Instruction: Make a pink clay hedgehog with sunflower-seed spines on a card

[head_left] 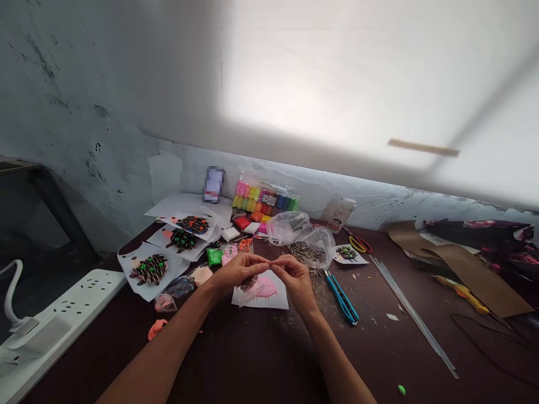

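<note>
My left hand point(242, 270) and my right hand point(295, 274) meet fingertip to fingertip above a white sheet of paper point(275, 303). Both are closed in a pinch, and whatever lies between the fingertips is too small to make out. On the paper beneath them is a flat pink clay shape point(266, 287) with an outline drawn around it. Crumpled clear plastic point(251, 290) shows just under my left hand; whether that hand touches it I cannot tell. To the right of my right hand lies a teal-handled pair of tweezers or pliers point(342, 298).
Finished seed-spiked hedgehog pictures point(151, 269) lie at the left, near a white power strip point(71, 314). Behind are coloured clay packs point(265, 199), a bag of striped seeds point(314, 249), scissors point(360, 244) and a white bottle point(342, 215). Clear sticks point(412, 314) and a yellow glue gun point(465, 294) lie right.
</note>
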A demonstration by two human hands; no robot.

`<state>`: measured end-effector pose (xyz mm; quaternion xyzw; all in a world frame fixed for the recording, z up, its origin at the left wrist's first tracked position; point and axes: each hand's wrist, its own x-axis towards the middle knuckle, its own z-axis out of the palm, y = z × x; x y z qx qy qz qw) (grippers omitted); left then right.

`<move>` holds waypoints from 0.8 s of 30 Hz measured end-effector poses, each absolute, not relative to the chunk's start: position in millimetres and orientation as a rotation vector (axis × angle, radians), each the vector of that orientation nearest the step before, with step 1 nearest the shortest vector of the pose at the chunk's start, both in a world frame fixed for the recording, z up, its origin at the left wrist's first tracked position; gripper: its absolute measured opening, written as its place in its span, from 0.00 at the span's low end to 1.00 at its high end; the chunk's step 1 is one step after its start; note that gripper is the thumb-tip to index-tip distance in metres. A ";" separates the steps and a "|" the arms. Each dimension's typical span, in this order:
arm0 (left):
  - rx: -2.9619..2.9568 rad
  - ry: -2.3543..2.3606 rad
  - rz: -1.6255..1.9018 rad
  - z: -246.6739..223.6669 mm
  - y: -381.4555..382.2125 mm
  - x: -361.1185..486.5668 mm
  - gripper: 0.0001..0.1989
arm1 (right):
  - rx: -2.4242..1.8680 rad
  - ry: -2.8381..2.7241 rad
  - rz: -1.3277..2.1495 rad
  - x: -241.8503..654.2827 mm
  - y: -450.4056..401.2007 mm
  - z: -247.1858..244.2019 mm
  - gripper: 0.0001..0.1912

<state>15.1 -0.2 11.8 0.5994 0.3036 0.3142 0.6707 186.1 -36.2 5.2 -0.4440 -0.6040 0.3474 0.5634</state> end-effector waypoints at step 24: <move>1.344 0.784 0.748 3.4 3.7 15.9 0.20 | -1.151 -1.685 0.486 182.4 -42.0 4.5 0.07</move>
